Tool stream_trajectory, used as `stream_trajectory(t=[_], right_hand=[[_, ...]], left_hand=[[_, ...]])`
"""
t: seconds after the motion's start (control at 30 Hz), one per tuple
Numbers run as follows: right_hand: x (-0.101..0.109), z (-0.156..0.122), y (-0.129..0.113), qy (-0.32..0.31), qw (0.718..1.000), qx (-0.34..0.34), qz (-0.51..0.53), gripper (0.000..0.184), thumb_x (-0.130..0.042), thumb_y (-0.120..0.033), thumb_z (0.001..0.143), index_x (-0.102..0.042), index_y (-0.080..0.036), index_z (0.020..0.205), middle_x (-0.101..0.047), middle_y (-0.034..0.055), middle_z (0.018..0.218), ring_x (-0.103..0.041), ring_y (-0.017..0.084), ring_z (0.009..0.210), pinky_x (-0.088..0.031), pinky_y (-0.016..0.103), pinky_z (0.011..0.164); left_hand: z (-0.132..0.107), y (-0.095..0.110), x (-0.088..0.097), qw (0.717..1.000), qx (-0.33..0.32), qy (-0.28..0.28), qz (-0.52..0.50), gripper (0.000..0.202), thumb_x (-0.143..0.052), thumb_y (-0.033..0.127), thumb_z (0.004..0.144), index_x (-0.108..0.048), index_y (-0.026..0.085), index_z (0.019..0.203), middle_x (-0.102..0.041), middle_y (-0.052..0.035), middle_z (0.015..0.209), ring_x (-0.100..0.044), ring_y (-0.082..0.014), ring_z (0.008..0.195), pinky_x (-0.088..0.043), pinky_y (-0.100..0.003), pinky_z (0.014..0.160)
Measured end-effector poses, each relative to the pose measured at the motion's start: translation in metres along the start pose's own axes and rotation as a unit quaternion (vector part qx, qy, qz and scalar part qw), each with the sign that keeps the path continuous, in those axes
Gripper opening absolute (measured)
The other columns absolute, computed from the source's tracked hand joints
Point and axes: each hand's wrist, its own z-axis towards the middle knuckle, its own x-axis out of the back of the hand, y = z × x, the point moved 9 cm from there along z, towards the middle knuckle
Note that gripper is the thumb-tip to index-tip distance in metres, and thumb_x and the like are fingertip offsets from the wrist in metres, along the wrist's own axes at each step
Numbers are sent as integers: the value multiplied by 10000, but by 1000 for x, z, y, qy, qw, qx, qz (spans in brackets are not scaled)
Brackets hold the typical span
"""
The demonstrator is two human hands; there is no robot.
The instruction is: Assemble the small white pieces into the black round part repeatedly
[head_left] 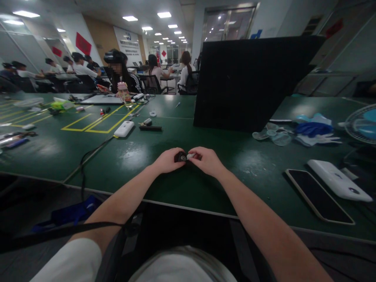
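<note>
Close to the front middle of the green table, my left hand (169, 160) is closed around a small dark round object (182, 157) with a paler ring on its face. Its exact kind is too small to make out. My right hand (207, 159) pinches a small whitish piece (190, 155) between thumb and fingers. This piece is right beside the dark object's face; whether the two touch I cannot tell. Both wrists rest low over the tabletop, and my fingers hide part of each object.
Behind my hands stands a large black panel (246, 84) on the green table (188, 184). To the right lie a phone (320, 196), a white device (339, 180), gloves (314, 131) and a fan (362, 123). A white box (124, 129) with a cable is left. A person (119, 74) sits opposite.
</note>
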Motion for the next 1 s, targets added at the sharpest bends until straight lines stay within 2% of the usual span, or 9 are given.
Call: stream_trajectory(t=[0.13, 0.33, 0.4, 0.5, 0.67, 0.73, 0.8, 0.87, 1.0], right_hand=[[-9, 1, -3, -29, 999, 22, -20, 196, -627, -222, 897, -743, -216, 1055, -715, 58, 1058, -664, 191, 896, -549, 352, 809], [-3, 0, 0, -16, 999, 16, -30, 240, -583, -214, 925, -739, -244, 1105, -735, 45, 1070, -674, 197, 935, -535, 355, 827], [-2, 0, 7, -17, 998, -17, -57, 223, -595, -297, 942, -734, -250, 1109, -741, 33, 984, -672, 191, 861, -521, 336, 755], [1, 0, 19, -3, 992, -86, -93, 326, -566, -487, 961, -716, -251, 1128, -719, 15, 834, -636, 172, 705, -467, 306, 633], [16, -2, 44, 38, 977, -181, -106, 616, -287, -649, 1011, -695, -208, 874, -662, 46, 727, -587, 167, 609, -433, 302, 558], [18, -6, 63, 15, 963, -239, -125, 569, -323, -606, 1015, -682, -201, 840, -668, 65, 737, -600, 178, 615, -458, 312, 565], [15, -10, 83, -33, 947, -286, -141, 410, -446, -520, 994, -693, -208, 897, -697, 73, 802, -629, 192, 652, -491, 320, 580], [12, -11, 95, -59, 941, -298, -148, 300, -536, -474, 955, -697, -225, 993, -721, 74, 905, -656, 201, 710, -519, 323, 596], [8, -10, 107, -70, 939, -300, -154, 343, -569, -524, 921, -695, -236, 1058, -726, 79, 1017, -679, 213, 795, -550, 323, 620]], left_hand=[[0, -3, -1, 1000, 8, 1, 0, 393, -706, 378, 804, -646, 246, 1169, -705, -42, 1114, -665, -234, 983, -527, -389, 897], [0, 0, 0, 1000, 1, 1, 2, 400, -704, 376, 811, -637, 250, 1185, -705, -35, 1105, -661, -221, 963, -526, -371, 853], [-1, 1, 1, 1000, 1, 1, -1, 406, -706, 381, 813, -635, 245, 1189, -706, -35, 1104, -662, -220, 963, -528, -371, 853], [-1, 1, 0, 1000, 7, -4, 2, 424, -709, 383, 812, -634, 241, 1203, -706, -44, 1119, -664, -224, 969, -531, -375, 852], [-1, 0, 1, 1000, 19, -11, -1, 473, -717, 387, 806, -619, 240, 1244, -704, -53, 1145, -666, -232, 983, -533, -389, 864], [-1, 0, 2, 1000, 19, -14, -5, 467, -710, 392, 813, -618, 240, 1245, -702, -55, 1155, -665, -235, 992, -532, -394, 870], [-1, 0, 1, 1000, 20, -16, -7, 452, -703, 394, 819, -621, 242, 1236, -703, -53, 1145, -665, -235, 983, -533, -398, 865], [-1, 0, 0, 1000, 21, -15, -9, 439, -702, 393, 820, -626, 245, 1226, -702, -52, 1139, -665, -235, 981, -536, -403, 868], [0, -4, 2, 1000, 21, 7, -9, 424, -715, 402, 803, -650, 232, 1186, -684, -71, 1176, -645, -253, 1069, -526, -426, 948]])
